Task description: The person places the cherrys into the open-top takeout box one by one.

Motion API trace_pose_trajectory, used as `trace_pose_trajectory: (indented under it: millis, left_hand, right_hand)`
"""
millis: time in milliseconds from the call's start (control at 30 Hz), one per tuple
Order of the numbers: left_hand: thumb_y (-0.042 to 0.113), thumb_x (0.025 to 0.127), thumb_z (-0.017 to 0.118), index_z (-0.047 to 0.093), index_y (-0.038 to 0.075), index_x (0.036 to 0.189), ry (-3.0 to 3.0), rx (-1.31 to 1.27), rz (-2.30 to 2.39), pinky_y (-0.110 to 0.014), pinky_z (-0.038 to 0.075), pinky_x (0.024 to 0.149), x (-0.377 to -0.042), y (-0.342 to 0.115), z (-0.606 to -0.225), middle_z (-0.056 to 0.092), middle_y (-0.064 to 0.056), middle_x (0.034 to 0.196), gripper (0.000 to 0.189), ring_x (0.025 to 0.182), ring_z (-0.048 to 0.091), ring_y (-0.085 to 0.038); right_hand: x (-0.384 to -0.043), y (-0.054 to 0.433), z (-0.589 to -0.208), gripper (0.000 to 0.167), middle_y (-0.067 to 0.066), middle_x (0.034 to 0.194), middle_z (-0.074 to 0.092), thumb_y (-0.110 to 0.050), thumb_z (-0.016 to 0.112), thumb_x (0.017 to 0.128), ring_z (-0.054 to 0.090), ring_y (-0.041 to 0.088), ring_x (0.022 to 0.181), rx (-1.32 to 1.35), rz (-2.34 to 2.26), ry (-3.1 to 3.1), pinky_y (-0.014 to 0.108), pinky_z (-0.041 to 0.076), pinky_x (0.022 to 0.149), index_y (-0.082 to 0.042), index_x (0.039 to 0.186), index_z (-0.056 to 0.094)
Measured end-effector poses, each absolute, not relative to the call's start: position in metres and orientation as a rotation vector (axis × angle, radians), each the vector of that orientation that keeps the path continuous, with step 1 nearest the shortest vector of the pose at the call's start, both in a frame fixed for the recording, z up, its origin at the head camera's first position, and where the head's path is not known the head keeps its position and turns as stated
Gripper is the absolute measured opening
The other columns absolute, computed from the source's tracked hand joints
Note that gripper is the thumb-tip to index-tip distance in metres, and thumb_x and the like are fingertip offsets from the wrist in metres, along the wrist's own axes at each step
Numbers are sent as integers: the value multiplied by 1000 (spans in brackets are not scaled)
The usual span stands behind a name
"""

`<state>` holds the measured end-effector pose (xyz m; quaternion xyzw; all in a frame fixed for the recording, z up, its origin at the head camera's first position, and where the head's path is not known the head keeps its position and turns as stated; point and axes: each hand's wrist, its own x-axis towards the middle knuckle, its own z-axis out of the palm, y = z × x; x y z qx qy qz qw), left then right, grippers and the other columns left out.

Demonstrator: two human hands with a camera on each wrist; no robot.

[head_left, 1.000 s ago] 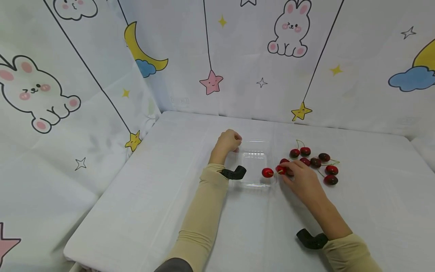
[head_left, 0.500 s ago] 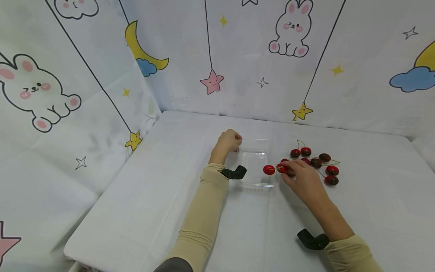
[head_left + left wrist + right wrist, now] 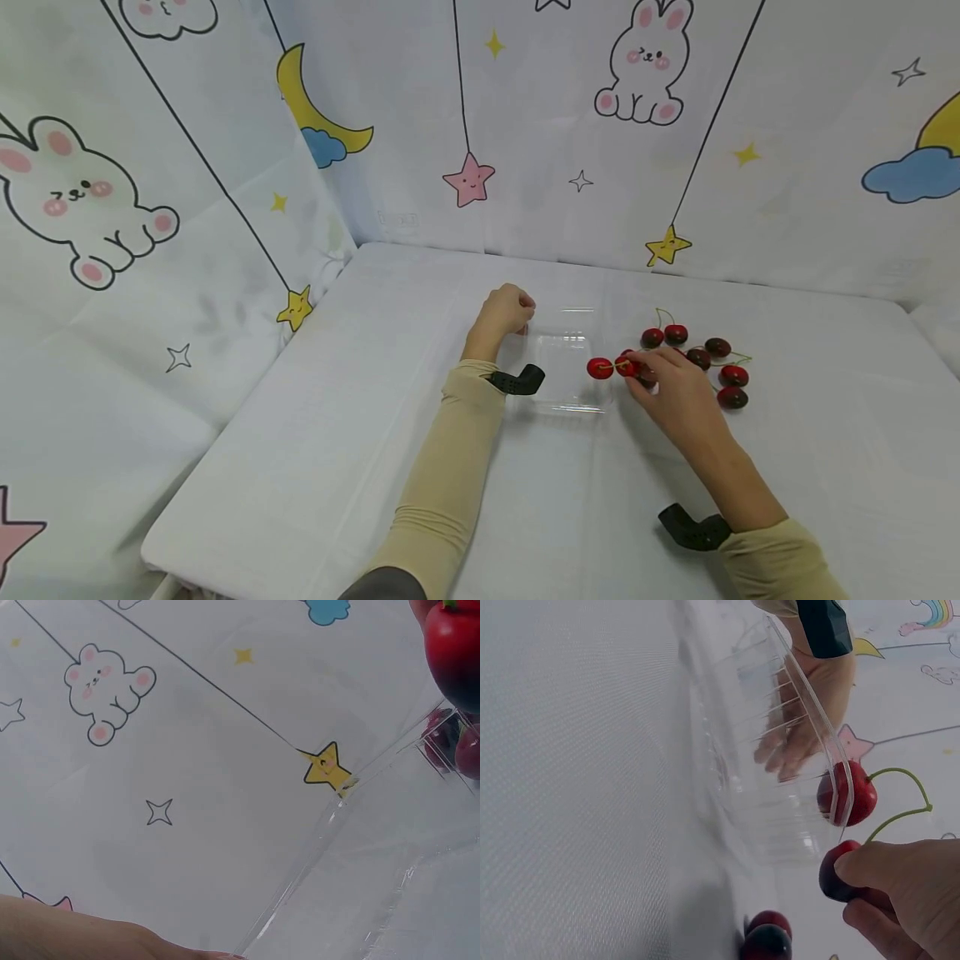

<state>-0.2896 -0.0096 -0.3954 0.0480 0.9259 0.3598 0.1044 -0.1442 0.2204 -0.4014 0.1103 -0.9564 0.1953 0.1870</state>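
A red cherry point(image 3: 832, 874) is being pinched between the thumb and curled fingers of the right hand point(image 3: 678, 400), just beside the right side of a clear container point(image 3: 558, 375). By its green stem point(image 3: 901, 771), a second cherry point(image 3: 864, 793) is being joined to the pinched one and is being held out over the container's right edge; whether the rim is being touched by it cannot be told. At the container's far left side, the left hand point(image 3: 504, 312) is being held with its fingers curled beside the clear wall; whether the wall is being pinched cannot be told, as the fingertips are being partly hidden. To the right of the container, more dark red cherries point(image 3: 733, 376) are lying loosely grouped on the white-covered counter point(image 3: 360, 400), some of them being linked by stems. A black device point(image 3: 517, 381) is being worn at the left wrist and another black device point(image 3: 695, 528) at the right, and the forearms are being covered by tan sleeves point(image 3: 450, 442). Behind the counter, rabbits, stars and a moon are being displayed on a printed backdrop point(image 3: 525, 108).
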Motion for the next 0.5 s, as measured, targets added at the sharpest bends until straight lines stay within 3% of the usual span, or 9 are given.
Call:
trace_pose_trajectory:
  millis: [500]
  left_hand:
    - [18,95,57,67,9,115,2732,157,1049,-26,48,73,-289,-10,-393,73,-5,90,24,60,62,-6]
  right_hand:
    - [-143,217,-399,38,15,99,66,-6,80,75,66,25,74,347,564,-2633,43,56,68,-3,110,67]
